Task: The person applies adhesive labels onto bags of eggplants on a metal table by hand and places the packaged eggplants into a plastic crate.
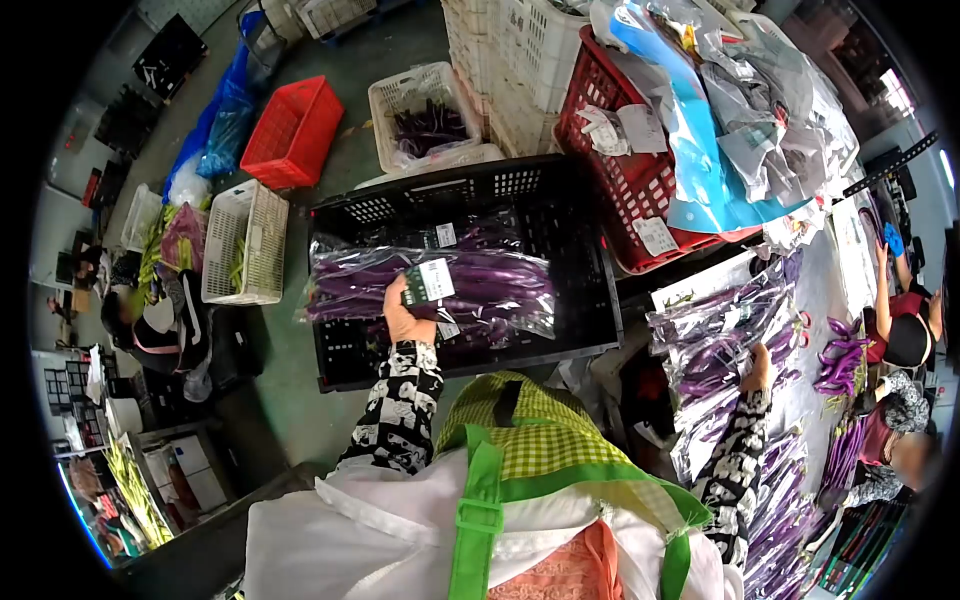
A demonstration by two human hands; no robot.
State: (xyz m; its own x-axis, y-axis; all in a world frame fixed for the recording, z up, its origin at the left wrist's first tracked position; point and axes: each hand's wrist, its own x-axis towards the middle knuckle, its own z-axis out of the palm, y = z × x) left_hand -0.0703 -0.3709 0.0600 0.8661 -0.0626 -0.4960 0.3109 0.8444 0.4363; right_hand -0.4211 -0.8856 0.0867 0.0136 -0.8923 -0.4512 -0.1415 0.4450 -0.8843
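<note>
My left hand (402,318) is closed on a clear bag of long purple eggplants (490,285), near a white-and-dark label. This bag lies level over the black crate (585,300), where more bagged eggplants (485,230) show beneath and behind it. Off to the right, my right hand (758,370) is closed at the edge of another bag of eggplants (705,350) on the worktable. Its fingertips are partly hidden against the plastic. More bagged eggplants (775,500) cover the table nearer to me.
A red crate (625,185) with plastic wrappers (770,120) stands beyond the black crate. Behind are a white basket of eggplants (410,90), an orange-red crate (290,130) and stacked white crates (535,50). Co-workers (900,400) handle loose eggplants (845,360) at right; another person (165,320) is left.
</note>
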